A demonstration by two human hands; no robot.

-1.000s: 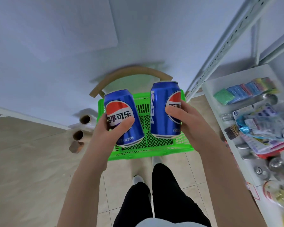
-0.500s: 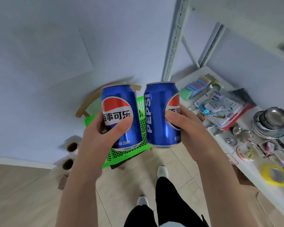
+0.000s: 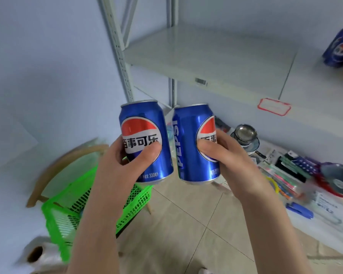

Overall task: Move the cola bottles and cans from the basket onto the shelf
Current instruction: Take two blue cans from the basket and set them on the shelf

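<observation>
Between basket [image 3: 67, 214] & shelf [image 3: 206, 52]: I've 2 cans upright, clear of both.
L hand [image 3: 125, 169]: wrapped round left can [image 3: 145, 123], thumb on logo.
R hand [image 3: 234, 163]: same grip on right can [image 3: 188, 135]; upright, I reckon, to set down flat.

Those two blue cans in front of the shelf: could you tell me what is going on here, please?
A person holds one upright blue cola can in each hand: the left hand grips the left can, the right hand the right can, side by side in front of the grey shelf. Neither is set down yet. The green basket sits below to the left.
</observation>
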